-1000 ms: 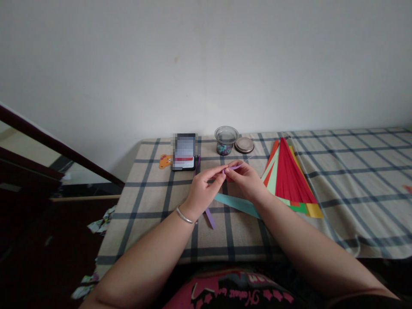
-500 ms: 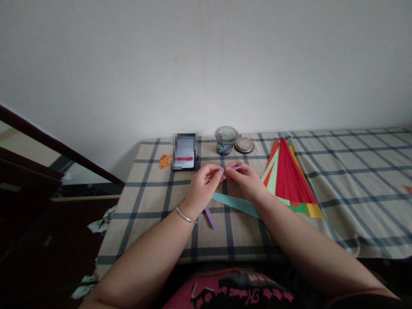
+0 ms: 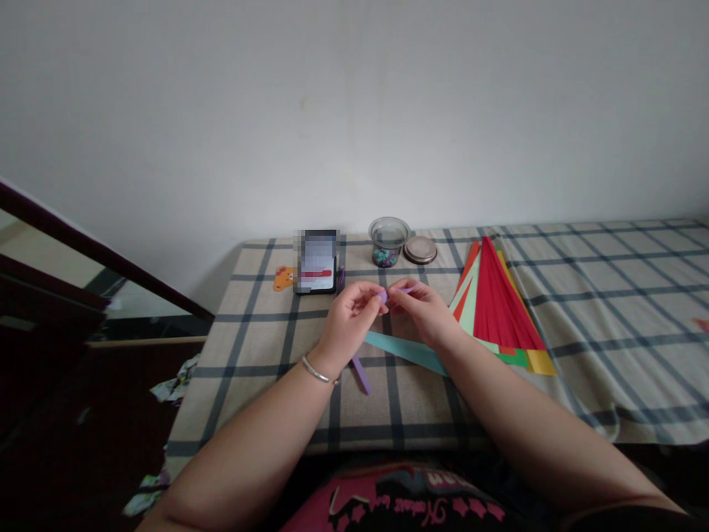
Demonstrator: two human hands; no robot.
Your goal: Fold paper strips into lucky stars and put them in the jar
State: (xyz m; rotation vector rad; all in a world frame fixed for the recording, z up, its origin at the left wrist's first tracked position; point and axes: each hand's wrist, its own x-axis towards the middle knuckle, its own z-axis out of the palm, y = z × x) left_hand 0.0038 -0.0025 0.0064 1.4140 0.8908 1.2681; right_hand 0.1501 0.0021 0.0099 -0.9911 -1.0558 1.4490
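Note:
My left hand [image 3: 348, 324] and my right hand [image 3: 424, 310] meet above the checked tablecloth [image 3: 260, 347], both pinching a thin purple paper strip [image 3: 382, 295] between their fingertips. One end of the strip hangs down past my left wrist onto the cloth [image 3: 361, 374]. A silver bangle circles my left wrist. Under my right forearm lies a light blue paper strip [image 3: 402, 349].
A fan of red, green, orange and yellow paper strips [image 3: 495, 307] lies to the right. At the back stand a phone [image 3: 317, 260], a clear jar of small coloured pieces [image 3: 388, 241] and its round lid [image 3: 419, 250]. The table's left edge drops to a dark floor.
The free end of the purple strip near my right fingers has become shorter as both hands worked it inward. The hands stayed in nearly the same place.

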